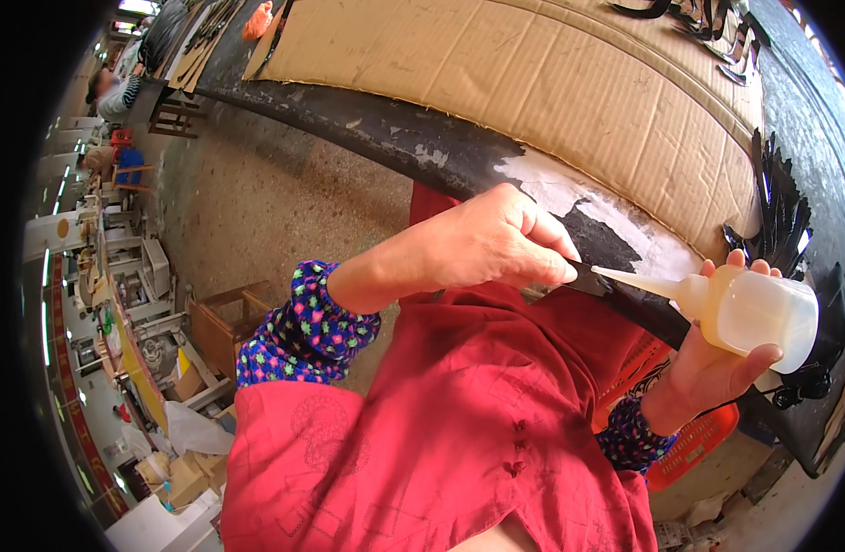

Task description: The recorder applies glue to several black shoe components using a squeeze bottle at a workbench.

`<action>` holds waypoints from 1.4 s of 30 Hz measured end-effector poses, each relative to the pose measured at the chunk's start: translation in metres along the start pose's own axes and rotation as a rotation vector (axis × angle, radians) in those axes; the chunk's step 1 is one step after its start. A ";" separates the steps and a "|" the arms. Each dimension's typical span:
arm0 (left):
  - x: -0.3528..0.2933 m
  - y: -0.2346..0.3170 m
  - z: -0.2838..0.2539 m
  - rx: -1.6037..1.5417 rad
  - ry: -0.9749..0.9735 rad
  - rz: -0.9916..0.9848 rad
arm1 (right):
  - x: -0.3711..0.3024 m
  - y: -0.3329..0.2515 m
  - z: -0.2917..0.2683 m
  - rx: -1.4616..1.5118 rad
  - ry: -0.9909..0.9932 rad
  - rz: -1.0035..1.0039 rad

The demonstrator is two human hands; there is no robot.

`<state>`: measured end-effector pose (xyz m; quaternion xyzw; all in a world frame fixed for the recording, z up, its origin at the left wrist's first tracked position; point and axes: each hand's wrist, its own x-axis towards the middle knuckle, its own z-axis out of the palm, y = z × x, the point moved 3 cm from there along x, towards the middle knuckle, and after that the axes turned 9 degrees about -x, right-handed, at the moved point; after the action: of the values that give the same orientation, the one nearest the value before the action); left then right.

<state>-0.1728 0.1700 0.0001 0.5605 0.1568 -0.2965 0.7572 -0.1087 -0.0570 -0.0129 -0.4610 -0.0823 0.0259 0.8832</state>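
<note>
My left hand (510, 241) pinches a small black strip (588, 279) between thumb and fingers, above my lap by the table's edge. In my right hand (703, 368) lies a translucent squeeze bottle (763, 313) with a long pale nozzle, tipped on its side and partly filled with a yellowish liquid. The nozzle's tip points left and sits at the black strip, close to my left fingertips; whether it touches I cannot tell. Part of the strip is hidden by my fingers.
A cardboard sheet (496, 64) covers much of the worn black table (367, 124). Black strips (781, 207) lie in a bundle at the right, with more strips (717, 32) at the far right. A red plastic basket (694, 451) stands below. Wooden stools, machines and a seated person are off left.
</note>
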 end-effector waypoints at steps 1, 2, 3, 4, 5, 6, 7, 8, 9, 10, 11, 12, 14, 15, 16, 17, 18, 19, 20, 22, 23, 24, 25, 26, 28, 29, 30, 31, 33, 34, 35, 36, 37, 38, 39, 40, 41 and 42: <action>0.000 0.000 0.000 -0.014 0.002 -0.012 | 0.000 0.000 0.000 0.003 0.003 0.001; 0.000 0.000 0.000 -0.015 0.004 -0.013 | 0.000 0.000 0.001 0.006 0.005 0.002; 0.000 0.000 0.000 -0.021 -0.003 -0.017 | 0.000 0.000 0.001 0.007 0.005 0.003; 0.001 0.000 0.000 -0.028 -0.011 -0.021 | 0.000 0.000 0.001 0.000 0.003 0.004; 0.001 0.000 -0.001 -0.029 -0.010 -0.022 | 0.000 0.001 0.001 -0.007 0.001 0.004; 0.001 0.000 -0.001 -0.028 -0.013 -0.024 | 0.000 0.001 0.001 -0.007 0.001 0.005; 0.001 0.000 -0.001 -0.028 -0.016 -0.026 | 0.000 0.001 0.001 -0.010 0.004 0.006; 0.002 -0.001 -0.001 -0.028 -0.016 -0.028 | 0.000 0.001 0.001 -0.013 0.006 0.007; 0.003 -0.002 -0.002 -0.032 -0.025 -0.018 | 0.000 0.001 0.001 -0.013 0.007 0.008; 0.004 -0.003 -0.002 -0.036 -0.034 -0.007 | 0.000 0.001 0.001 -0.015 0.010 0.009; 0.005 -0.004 -0.003 -0.036 -0.034 -0.008 | 0.000 0.001 0.001 -0.016 0.012 0.009; 0.005 -0.004 -0.003 -0.041 -0.033 -0.004 | 0.000 0.001 0.001 -0.016 0.012 0.009; 0.005 -0.004 -0.003 -0.046 -0.033 0.000 | 0.001 0.001 0.000 0.004 0.006 0.005; 0.005 -0.004 -0.004 -0.047 -0.034 -0.010 | 0.001 0.001 -0.001 0.005 0.006 0.005; 0.005 -0.004 -0.004 -0.049 -0.036 -0.019 | 0.001 0.001 -0.001 0.000 0.000 0.002; 0.005 -0.003 -0.004 -0.049 -0.036 -0.019 | 0.001 0.001 -0.001 -0.004 -0.007 -0.002; 0.005 -0.002 -0.004 -0.046 -0.035 -0.019 | 0.001 0.001 -0.002 -0.004 -0.006 -0.002; 0.005 -0.002 -0.004 -0.042 -0.034 -0.020 | 0.000 0.000 -0.002 0.001 -0.007 0.001; 0.005 -0.002 -0.004 -0.042 -0.034 -0.020 | 0.000 0.000 -0.002 0.006 -0.007 0.003; 0.005 -0.002 -0.004 -0.036 -0.022 -0.017 | 0.000 0.000 0.001 -0.084 0.056 -0.006; 0.006 -0.002 -0.004 -0.035 -0.022 -0.018 | 0.000 0.000 0.001 -0.174 0.118 -0.015; 0.006 -0.002 -0.004 -0.039 -0.024 -0.018 | 0.000 0.000 0.001 -0.173 0.119 -0.015; 0.006 -0.002 -0.004 -0.043 -0.027 -0.019 | 0.000 0.000 0.000 -0.173 0.120 -0.015; 0.006 -0.001 -0.004 -0.043 -0.026 -0.020 | 0.000 0.000 0.000 -0.172 0.121 -0.014; 0.006 -0.001 -0.004 -0.061 -0.025 -0.035 | -0.001 0.000 -0.004 -0.082 0.062 -0.001; 0.006 -0.001 -0.004 -0.061 -0.026 -0.036 | -0.001 0.000 -0.005 0.009 0.002 0.012; 0.007 -0.002 -0.004 -0.060 -0.019 -0.028 | -0.001 -0.001 -0.005 0.008 0.003 0.012; 0.007 -0.002 -0.004 -0.058 -0.011 -0.021 | -0.001 0.000 -0.006 0.009 0.008 0.015; 0.008 -0.002 -0.004 -0.059 -0.012 -0.017 | -0.002 0.000 -0.007 0.010 0.014 0.019; 0.008 -0.002 -0.004 -0.062 -0.013 -0.012 | -0.002 0.000 -0.007 0.009 0.018 0.020; 0.008 -0.003 -0.005 -0.061 -0.014 -0.012 | -0.002 0.000 -0.007 0.008 0.022 0.021; 0.009 -0.003 -0.005 -0.076 -0.022 -0.012 | -0.002 0.000 -0.007 0.008 0.023 0.021; 0.008 -0.003 -0.005 -0.092 -0.028 -0.012 | -0.003 0.000 -0.007 0.003 0.028 0.018; 0.008 -0.003 -0.005 -0.092 -0.027 -0.013 | -0.003 0.000 -0.007 -0.003 0.033 0.016; 0.008 -0.003 -0.006 -0.093 -0.026 -0.013 | -0.003 0.000 -0.007 -0.002 0.033 0.017; 0.008 -0.003 -0.006 -0.094 -0.029 -0.013 | -0.003 -0.001 -0.007 -0.010 0.037 0.014; 0.009 -0.003 -0.007 -0.094 -0.030 -0.014 | -0.003 -0.001 -0.008 -0.018 0.042 0.010; 0.009 -0.003 -0.007 -0.089 -0.029 -0.009 | -0.003 -0.001 -0.008 -0.019 0.043 0.010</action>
<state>-0.1669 0.1737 -0.0092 0.5211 0.1616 -0.3008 0.7822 -0.1107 -0.0642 -0.0171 -0.4700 -0.0612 0.0193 0.8803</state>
